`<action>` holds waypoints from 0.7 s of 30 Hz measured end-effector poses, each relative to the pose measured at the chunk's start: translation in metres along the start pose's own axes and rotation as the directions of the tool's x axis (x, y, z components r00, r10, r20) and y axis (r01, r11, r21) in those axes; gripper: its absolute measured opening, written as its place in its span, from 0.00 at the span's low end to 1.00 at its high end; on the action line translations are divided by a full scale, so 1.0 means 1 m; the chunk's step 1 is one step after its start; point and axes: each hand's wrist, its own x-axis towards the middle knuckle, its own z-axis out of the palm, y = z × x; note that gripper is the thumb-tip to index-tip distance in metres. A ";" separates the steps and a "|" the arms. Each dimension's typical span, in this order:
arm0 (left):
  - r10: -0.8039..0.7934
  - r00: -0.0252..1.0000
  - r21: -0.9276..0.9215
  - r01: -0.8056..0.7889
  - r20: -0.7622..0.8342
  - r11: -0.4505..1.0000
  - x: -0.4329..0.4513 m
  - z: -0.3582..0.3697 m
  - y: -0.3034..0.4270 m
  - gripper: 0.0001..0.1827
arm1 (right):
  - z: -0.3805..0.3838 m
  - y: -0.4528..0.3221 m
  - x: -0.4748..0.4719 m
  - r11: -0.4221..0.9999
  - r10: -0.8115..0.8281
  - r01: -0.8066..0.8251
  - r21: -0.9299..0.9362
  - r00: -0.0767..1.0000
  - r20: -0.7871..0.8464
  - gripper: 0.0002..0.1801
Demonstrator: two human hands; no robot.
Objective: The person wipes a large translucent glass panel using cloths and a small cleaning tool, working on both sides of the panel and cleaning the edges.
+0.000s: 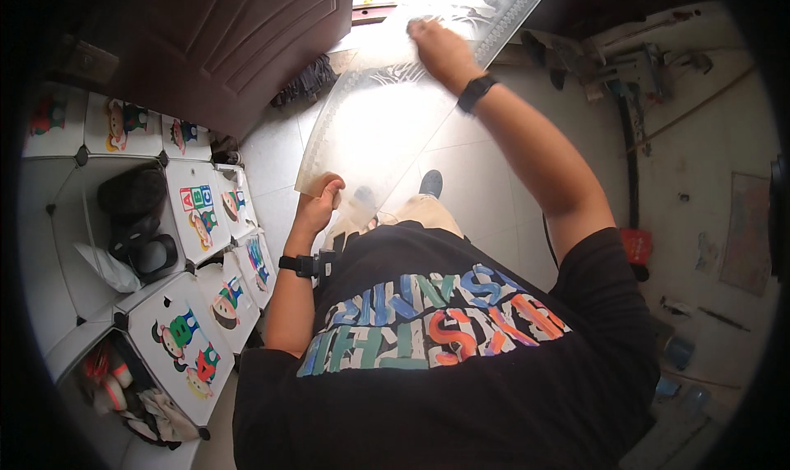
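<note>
A clear plastic sheet [370,124] with a patterned edge, likely a door curtain strip, spans the space before my body, bright with light from the doorway. My left hand [320,206] grips its lower left edge, thumb on top. Higher up, my right hand [441,50] is raised against the upper part of the sheet near the doorway, slightly blurred; its fingers look curled, but whether they hold the plastic is unclear. Another length of clear ribbed plastic [509,19] runs diagonally past that hand to the top edge.
A brown panelled door [247,38] stands at upper left. Below it, a white cube cabinet [197,207] with cartoon panels holds shoes [133,192]. Dark folded fabric [308,81] lies by the door. Tools [642,75] are along the right wall, near a red item [636,246].
</note>
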 end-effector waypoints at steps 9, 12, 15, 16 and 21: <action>0.005 0.999 0.304 0.010 -0.048 0.953 0.010 0.011 -0.016 0.13 | 0.086 -0.077 -0.056 0.893 -0.107 0.071 0.444 0.993 0.058 0.14; 0.136 0.990 0.309 -0.117 -0.039 0.944 0.014 0.014 -0.047 0.12 | 0.064 -0.132 -0.084 0.930 -0.307 0.251 0.270 0.933 0.189 0.10; -0.041 0.995 0.265 0.064 -0.089 0.962 0.010 0.009 -0.033 0.13 | 0.057 -0.113 -0.068 0.918 -0.393 0.375 0.132 0.903 0.173 0.07; -0.021 0.996 0.218 0.038 -0.082 0.975 0.010 0.006 -0.033 0.13 | 0.036 -0.097 -0.044 0.979 -0.154 0.115 0.166 0.957 0.247 0.10; -0.001 0.998 0.043 0.004 -0.061 0.999 0.014 0.001 -0.030 0.12 | -0.050 0.062 0.047 0.959 0.193 -0.172 -0.225 0.978 0.076 0.09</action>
